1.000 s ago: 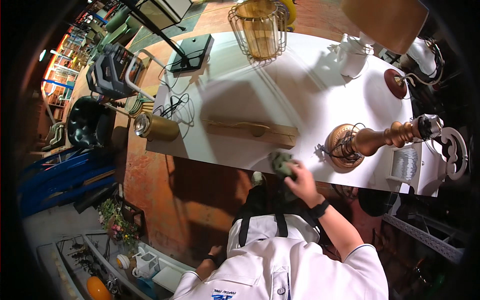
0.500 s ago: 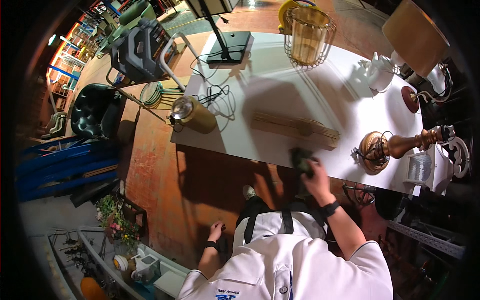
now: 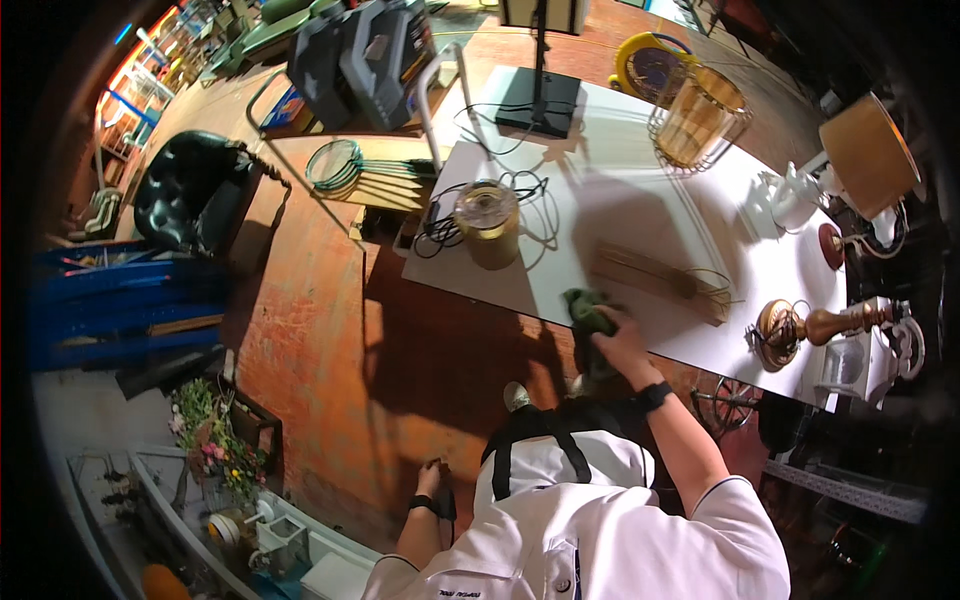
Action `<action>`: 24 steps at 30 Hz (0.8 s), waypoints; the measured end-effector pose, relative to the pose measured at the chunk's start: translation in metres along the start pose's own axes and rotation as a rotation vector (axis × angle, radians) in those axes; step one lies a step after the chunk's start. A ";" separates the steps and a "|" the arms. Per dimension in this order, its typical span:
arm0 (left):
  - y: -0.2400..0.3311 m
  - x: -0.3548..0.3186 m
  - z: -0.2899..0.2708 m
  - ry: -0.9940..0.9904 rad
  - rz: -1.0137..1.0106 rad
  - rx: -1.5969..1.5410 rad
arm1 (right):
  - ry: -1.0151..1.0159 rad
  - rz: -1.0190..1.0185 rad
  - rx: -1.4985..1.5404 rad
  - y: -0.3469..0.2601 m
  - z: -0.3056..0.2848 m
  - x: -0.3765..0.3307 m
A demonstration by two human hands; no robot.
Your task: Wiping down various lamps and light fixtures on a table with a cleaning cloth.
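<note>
My right hand (image 3: 622, 337) is closed over a crumpled dark green cloth (image 3: 588, 312), pressing it on the near edge of a long white table (image 3: 620, 200). The cloth sits just left of a long flat wooden box (image 3: 655, 280) lying on the table. A black band is on that wrist. My left hand (image 3: 430, 478) hangs at my side over the red-brown floor, away from the table. Its fingers look curled, and a dark shape beside the wrist is unclear.
The table holds a brass canister (image 3: 487, 222) with black cables (image 3: 500, 185), a black stand base (image 3: 538, 100), a wire-caged shade (image 3: 700, 115), a white figurine (image 3: 790, 195) and a brass lamp (image 3: 800, 325) on its side. A black armchair (image 3: 195, 190) and blue racks (image 3: 120, 310) stand left.
My right hand has slid the green cloth leftward along the table's near edge, from below the wooden box's right end to its left end. The view has shifted left too.
</note>
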State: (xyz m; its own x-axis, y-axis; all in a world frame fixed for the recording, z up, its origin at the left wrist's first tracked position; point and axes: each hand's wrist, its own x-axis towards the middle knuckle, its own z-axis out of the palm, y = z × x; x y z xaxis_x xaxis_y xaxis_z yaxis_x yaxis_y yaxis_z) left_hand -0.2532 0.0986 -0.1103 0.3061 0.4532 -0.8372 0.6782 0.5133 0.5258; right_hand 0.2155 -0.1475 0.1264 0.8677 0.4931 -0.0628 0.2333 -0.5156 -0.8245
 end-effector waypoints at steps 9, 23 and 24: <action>0.020 -0.057 0.041 -0.006 -0.210 -0.039 | -0.268 -0.269 0.004 -0.019 0.073 0.046; 0.003 -0.066 0.060 0.020 -0.251 -0.237 | -0.378 -0.107 -0.335 -0.029 0.049 0.100; 0.026 -0.062 0.067 -0.044 -0.235 -0.189 | -0.358 -0.093 -0.345 -0.023 0.040 0.107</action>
State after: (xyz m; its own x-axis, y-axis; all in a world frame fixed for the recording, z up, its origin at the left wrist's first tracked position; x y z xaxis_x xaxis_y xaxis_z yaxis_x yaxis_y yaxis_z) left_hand -0.2100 0.0347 -0.0547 0.1871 0.2758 -0.9428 0.5987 0.7289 0.3321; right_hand 0.2854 -0.0552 0.1165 0.6453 0.7262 -0.2372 0.4862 -0.6299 -0.6057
